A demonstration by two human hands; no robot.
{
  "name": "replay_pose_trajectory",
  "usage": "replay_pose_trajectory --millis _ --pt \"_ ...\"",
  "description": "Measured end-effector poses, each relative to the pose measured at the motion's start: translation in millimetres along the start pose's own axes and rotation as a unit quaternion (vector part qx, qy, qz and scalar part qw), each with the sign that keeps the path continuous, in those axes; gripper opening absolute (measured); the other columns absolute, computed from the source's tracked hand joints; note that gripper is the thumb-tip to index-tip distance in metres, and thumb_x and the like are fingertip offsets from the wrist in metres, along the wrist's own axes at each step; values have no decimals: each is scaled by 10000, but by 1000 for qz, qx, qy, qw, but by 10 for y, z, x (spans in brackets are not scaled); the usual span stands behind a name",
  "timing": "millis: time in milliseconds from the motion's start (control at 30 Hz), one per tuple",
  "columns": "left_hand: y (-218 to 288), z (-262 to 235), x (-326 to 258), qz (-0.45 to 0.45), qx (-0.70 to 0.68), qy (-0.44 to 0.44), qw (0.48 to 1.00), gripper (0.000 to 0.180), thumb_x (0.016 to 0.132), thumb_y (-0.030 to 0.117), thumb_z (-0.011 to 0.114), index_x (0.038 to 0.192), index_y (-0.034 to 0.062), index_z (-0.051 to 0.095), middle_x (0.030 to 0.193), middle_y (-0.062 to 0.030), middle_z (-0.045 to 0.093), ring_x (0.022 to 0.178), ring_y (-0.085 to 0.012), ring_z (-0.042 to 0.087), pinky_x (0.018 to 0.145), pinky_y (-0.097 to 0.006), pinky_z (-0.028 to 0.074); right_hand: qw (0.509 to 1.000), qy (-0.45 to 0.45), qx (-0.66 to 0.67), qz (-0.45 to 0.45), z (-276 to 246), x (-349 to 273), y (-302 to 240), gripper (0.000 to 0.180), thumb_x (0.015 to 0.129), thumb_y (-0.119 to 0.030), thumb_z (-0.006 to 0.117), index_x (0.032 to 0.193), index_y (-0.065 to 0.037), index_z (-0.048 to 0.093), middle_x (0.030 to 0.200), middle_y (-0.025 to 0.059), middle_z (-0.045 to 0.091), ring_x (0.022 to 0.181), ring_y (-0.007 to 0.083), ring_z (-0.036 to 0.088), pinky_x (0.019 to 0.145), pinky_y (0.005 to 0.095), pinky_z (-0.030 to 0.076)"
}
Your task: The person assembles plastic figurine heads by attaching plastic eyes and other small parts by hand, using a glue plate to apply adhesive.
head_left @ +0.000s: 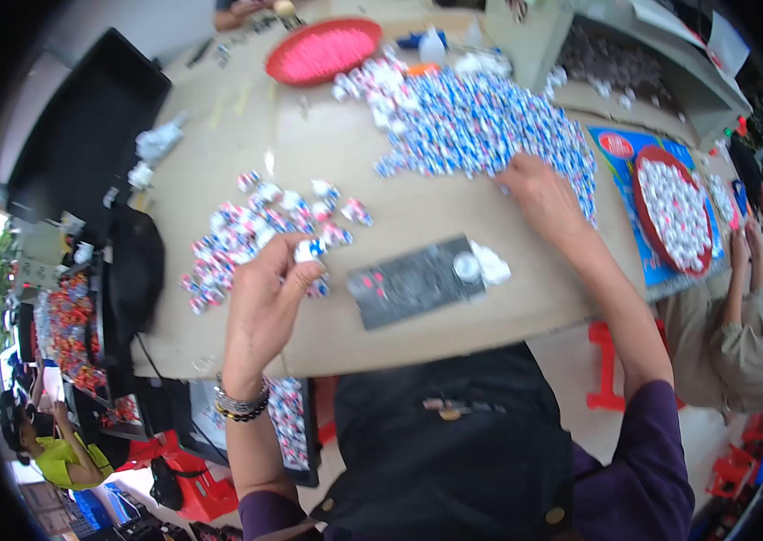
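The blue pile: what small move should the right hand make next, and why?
Perhaps pinch one from the blue pile: the right hand is at its near edge, while the left hand holds a blue-and-white piece.

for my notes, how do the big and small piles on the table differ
The big pile is denser; the small pile is looser. The big pile is mostly blue and white; the small pile shows more pink. The right hand is at the big pile, the left hand by the small pile. Both lie on the table.
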State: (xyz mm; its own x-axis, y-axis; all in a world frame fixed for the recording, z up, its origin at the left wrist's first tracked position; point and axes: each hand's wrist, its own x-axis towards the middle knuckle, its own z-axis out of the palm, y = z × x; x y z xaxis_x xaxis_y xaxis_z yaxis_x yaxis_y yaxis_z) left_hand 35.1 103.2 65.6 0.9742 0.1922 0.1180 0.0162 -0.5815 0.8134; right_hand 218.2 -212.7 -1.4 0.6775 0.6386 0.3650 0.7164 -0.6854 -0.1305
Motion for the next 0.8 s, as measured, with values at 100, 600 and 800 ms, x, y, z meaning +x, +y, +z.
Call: replay_pose_trajectory --millis 100,600,800 --pt "-138 -121 245 28 154 20 987 256 853 143 676 1018 -43 613 596 -124 556 527 -224 549 505 -349 403 1000 12 5 -15 39 23 -13 171 769 22 570 909 -35 649 875 129 559 868 317 599 700 405 506" --pt "-219 -161 405 -170 -566 125 797 207 844 185 691 954 20 631 668 11 533 510 -103 464 406 -213 361 920 -1 371 126 -288 -37 -386 189 818 32 614 996 -7 663 829 74 628 696 139 598 598 272 498" --pt "244 130 -234 -190 -711 -16 677 173 894 32 551 1058 -21 560 961 -138 560 798 -167 525 362 -185 370 745 -39 628 224 -310 -130 -558 147 835 71 601 968 37 654 850 66 671 675 78 608 557 212 500"
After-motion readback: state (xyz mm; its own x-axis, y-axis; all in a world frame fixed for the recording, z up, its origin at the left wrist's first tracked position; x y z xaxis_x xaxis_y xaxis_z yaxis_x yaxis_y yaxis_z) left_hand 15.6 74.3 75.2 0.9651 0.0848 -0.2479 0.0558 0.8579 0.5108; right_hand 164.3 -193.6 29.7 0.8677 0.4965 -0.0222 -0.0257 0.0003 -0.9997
